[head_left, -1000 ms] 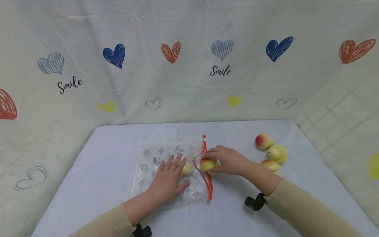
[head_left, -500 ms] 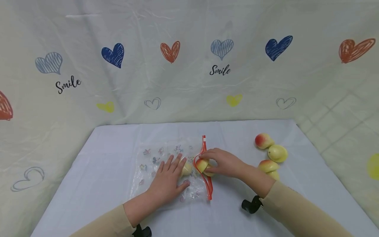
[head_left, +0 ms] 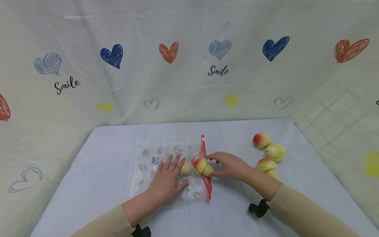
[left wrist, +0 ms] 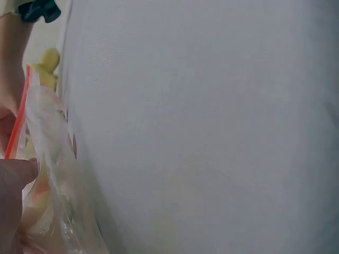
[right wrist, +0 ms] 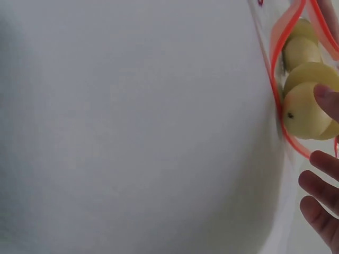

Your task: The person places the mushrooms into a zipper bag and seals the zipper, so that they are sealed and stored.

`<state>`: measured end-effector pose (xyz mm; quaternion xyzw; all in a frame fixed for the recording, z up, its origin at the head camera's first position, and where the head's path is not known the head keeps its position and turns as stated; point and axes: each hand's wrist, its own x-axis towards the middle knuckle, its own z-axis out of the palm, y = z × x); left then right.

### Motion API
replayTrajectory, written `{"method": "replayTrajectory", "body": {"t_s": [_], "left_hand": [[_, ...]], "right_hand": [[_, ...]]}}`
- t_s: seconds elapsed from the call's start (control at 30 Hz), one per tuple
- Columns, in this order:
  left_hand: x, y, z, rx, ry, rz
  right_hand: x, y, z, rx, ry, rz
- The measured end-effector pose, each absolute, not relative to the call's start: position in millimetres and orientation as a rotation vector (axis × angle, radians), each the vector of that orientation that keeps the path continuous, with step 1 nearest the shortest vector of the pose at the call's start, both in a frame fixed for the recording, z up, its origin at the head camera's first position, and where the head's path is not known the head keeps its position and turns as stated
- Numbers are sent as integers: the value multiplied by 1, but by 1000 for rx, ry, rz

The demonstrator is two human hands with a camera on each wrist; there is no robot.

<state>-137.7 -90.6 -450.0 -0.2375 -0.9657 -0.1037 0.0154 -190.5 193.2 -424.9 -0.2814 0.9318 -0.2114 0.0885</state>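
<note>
A clear plastic zip bag [head_left: 145,179] with small printed figures and a red zip edge [head_left: 209,192] lies on the white table. My left hand [head_left: 165,179] rests flat on it with fingers spread. Partly behind those fingers shows a pale yellow pear [head_left: 186,169] inside the bag. Two more pears, a red-and-yellow one [head_left: 200,164] and a yellow one [head_left: 208,170], sit together at the bag's mouth. Beside them is my right hand [head_left: 229,166], fingers apart and nothing gripped. In the right wrist view its thumb [right wrist: 327,100] overlaps a pear [right wrist: 304,111]; contact is unclear.
Several more pears lie in a cluster at the right: a red-ended one [head_left: 262,140], a yellow one [head_left: 275,152] and a red-topped one [head_left: 265,164] among them. A heart-printed curtain [head_left: 189,82] hangs behind the table [head_left: 97,158].
My right hand has pushed the red-and-yellow pear left into the bag's mouth, let go of it and drawn back slightly to the right. The left hand stays on the bag.
</note>
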Motion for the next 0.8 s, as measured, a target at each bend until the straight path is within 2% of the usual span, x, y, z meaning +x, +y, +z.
{"method": "replayTrajectory", "body": {"t_s": [0.8], "left_hand": [[-137, -89, -452, -714, -3031, -327]], "right_hand": [[-190, 183, -434, -780, 2770, -677]]}}
